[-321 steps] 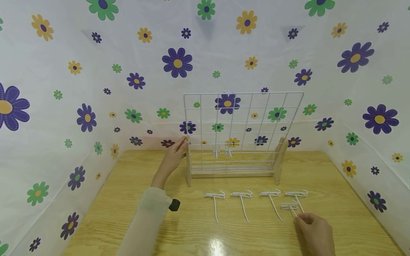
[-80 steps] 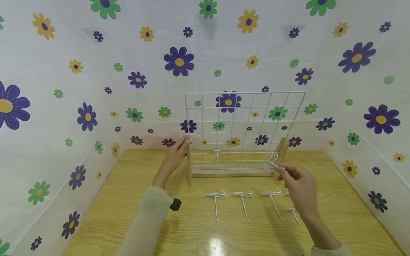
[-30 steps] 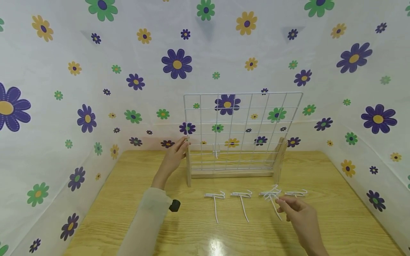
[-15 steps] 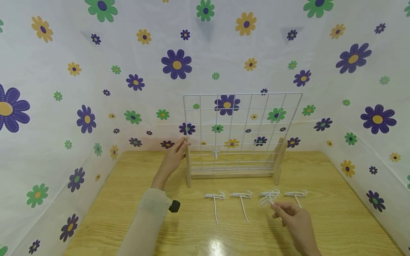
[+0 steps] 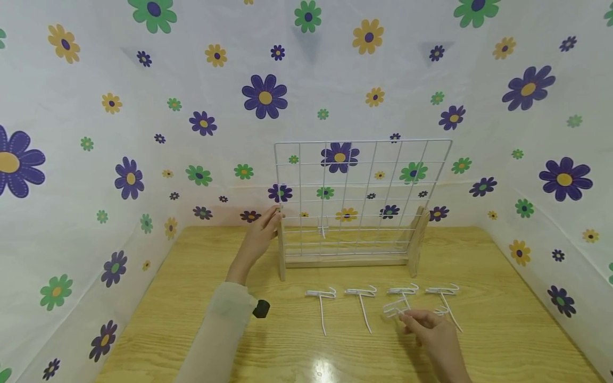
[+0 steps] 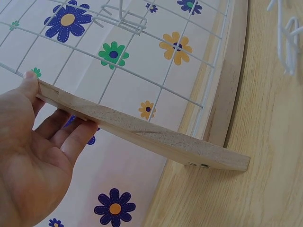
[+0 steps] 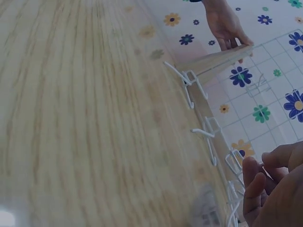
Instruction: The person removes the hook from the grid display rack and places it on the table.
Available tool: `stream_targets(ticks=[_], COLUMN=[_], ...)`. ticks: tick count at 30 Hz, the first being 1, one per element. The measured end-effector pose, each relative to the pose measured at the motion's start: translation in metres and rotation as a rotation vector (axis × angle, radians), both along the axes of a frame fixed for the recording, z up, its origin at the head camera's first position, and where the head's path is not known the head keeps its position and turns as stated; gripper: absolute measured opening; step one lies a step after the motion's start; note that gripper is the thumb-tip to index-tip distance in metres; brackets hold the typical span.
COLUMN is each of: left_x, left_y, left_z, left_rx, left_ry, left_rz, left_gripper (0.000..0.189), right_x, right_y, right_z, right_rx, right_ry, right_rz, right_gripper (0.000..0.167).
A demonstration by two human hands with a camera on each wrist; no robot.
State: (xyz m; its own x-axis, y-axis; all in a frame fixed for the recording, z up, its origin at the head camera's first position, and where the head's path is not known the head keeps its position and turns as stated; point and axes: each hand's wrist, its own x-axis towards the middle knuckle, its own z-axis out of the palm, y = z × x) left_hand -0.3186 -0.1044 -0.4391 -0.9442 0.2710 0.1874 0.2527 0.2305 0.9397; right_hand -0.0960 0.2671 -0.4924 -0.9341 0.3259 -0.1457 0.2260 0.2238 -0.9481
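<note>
A white wire grid panel (image 5: 364, 183) stands upright in a wooden stand (image 5: 347, 261). My left hand (image 5: 257, 234) grips the stand's left upright (image 6: 142, 126), thumb on one side and fingers on the other. One white wire display hook (image 5: 323, 230) hangs low on the grid. Between thumb and fingertips, my right hand (image 5: 433, 338) pinches another wire hook (image 5: 394, 308) over the table, its head overlapping a third hook (image 5: 404, 290) in the head view. Beside that hand lies a further hook (image 5: 442, 291), and one more hook (image 5: 440, 310) is mostly hidden behind the fingers.
Left of the right hand, two wire hooks (image 5: 322, 311) (image 5: 363, 308) lie in a row before the stand on the wooden table (image 5: 191, 319). A flower-patterned cloth (image 5: 230, 154) surrounds the back and sides. A black object (image 5: 261, 308) sits at the left sleeve.
Earlier two hooks hung on the grid; now one does. My right hand has come down from the grid's right side with a hook, drifting left and nearer. My left hand stays put.
</note>
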Motion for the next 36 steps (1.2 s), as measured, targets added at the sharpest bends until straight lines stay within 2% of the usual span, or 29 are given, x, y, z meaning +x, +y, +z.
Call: stream_targets(ticks=[7, 15, 24, 36], left_x=[0.000, 0.000, -0.001, -0.001], left_y=[0.001, 0.000, 0.000, 0.001], left_z=[0.002, 0.001, 0.000, 0.001], left_rx=[0.005, 0.005, 0.018, 0.023], left_ry=[-0.013, -0.014, -0.016, -0.017], left_rz=[0.005, 0.007, 0.006, 0.011], left_gripper=[0.058, 0.058, 0.059, 0.059], right_x=[-0.002, -0.003, -0.003, 0.001], right_y=[-0.001, -0.005, -0.005, -0.008], right_z=[-0.004, -0.009, -0.016, -0.016], right_rx=[-0.025, -0.071, 0.009, 0.126], right_ry=[-0.034, -0.028, -0.038, -0.053], right_rz=[-0.003, -0.033, -0.016, 0.015], right_gripper=[0.028, 0.020, 0.025, 0.026])
